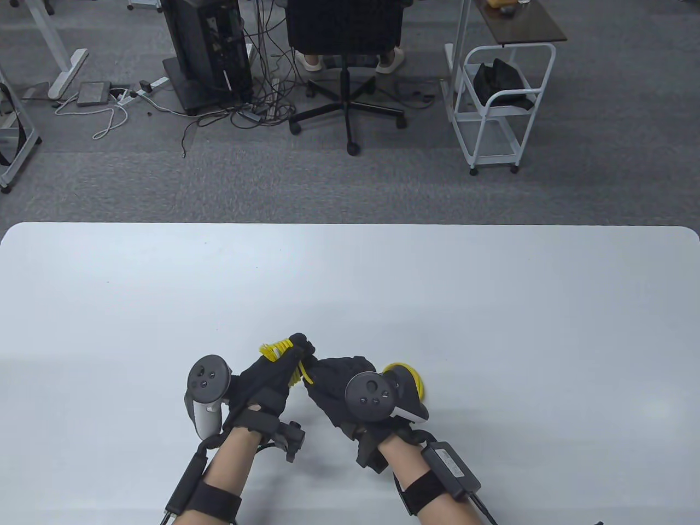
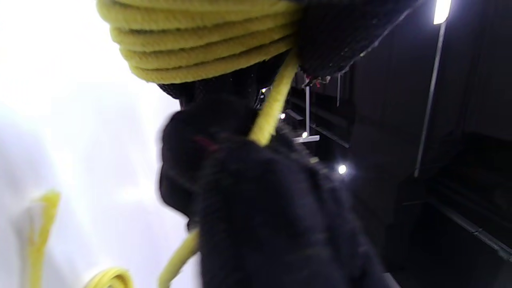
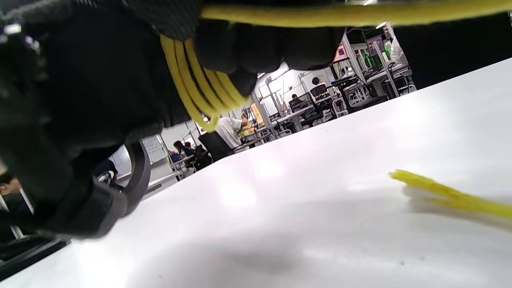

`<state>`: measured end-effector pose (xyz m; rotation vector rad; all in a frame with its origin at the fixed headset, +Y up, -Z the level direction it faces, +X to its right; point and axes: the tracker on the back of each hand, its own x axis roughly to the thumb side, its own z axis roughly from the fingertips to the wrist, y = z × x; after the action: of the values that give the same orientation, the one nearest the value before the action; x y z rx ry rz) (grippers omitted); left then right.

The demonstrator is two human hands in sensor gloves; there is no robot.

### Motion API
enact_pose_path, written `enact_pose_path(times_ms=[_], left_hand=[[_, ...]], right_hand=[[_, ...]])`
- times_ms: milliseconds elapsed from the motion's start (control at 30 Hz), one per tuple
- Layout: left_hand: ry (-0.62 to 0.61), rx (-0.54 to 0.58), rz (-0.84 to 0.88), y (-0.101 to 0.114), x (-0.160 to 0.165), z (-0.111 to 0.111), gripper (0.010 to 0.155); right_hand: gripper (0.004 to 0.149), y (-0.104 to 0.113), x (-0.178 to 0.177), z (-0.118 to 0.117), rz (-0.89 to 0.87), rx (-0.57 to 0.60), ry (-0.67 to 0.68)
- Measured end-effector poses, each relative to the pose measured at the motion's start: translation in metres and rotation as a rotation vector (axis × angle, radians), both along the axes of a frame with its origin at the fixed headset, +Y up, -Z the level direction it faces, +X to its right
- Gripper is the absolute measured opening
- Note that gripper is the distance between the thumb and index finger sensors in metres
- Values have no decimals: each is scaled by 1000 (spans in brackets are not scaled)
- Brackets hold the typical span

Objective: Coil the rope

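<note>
Left hand (image 1: 268,383) raised, fingers forward, rope (image 1: 280,350) wound in turns around them. Right hand (image 1: 342,391) beside it, fist closed on the strand; slack lies behind right hand.

Yellow rope (image 2: 208,48): braided, matt, slightly fuzzy cord. Gloves on left hand (image 1: 268,377) and right hand (image 1: 339,391): black knitted cloth, matt, nappy. Trackers (image 1: 206,383): smooth plastic, dark grey and white. Table (image 1: 492,306): smooth, white, faintly glossy.

We see open-plan office or lab: grey carpet (image 1: 383,186), swivel chair (image 1: 345,33), computer tower (image 1: 210,49) with tangled cables (image 1: 257,104), white trolley (image 1: 495,109), desk rows (image 3: 296,116) with seated people.
</note>
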<state>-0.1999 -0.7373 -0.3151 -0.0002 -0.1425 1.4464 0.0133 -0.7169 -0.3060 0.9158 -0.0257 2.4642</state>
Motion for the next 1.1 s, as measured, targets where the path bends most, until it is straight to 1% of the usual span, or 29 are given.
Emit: enact_pose_path(times_ms=[100, 367, 467, 533, 667, 767, 867, 967, 1033, 1100], left_hand=[[-18, 20, 42, 0, -2, 0, 47], [-166, 56, 237, 3, 3, -1, 48], [-216, 56, 298, 6, 10, 0, 49], [-267, 76, 318, 13, 17, 0, 49], [-359, 107, 285, 28, 33, 2, 48], [-423, 100, 246, 34, 43, 4, 49], [-483, 87, 148, 37, 52, 6, 49], [-524, 77, 75, 35, 62, 7, 49], [-560, 68, 38, 30, 67, 9, 49], [-575, 59, 17, 21, 70, 11, 49]], right_hand=[[42, -4, -2, -1, 20, -25, 12], [41, -14, -3, -5, 91, -91, 28], [42, -13, 1, -7, 88, -103, 18], [42, -7, 6, -9, 73, -112, 21], [42, 5, 16, -15, 47, -145, 37], [42, 11, 26, -21, 117, -162, 31], [41, 16, 35, -22, 171, -125, 9], [41, 13, 45, -19, 146, -78, -28], [41, 5, 51, -17, 78, -47, -56], [41, 4, 55, -16, 124, -61, -66]])
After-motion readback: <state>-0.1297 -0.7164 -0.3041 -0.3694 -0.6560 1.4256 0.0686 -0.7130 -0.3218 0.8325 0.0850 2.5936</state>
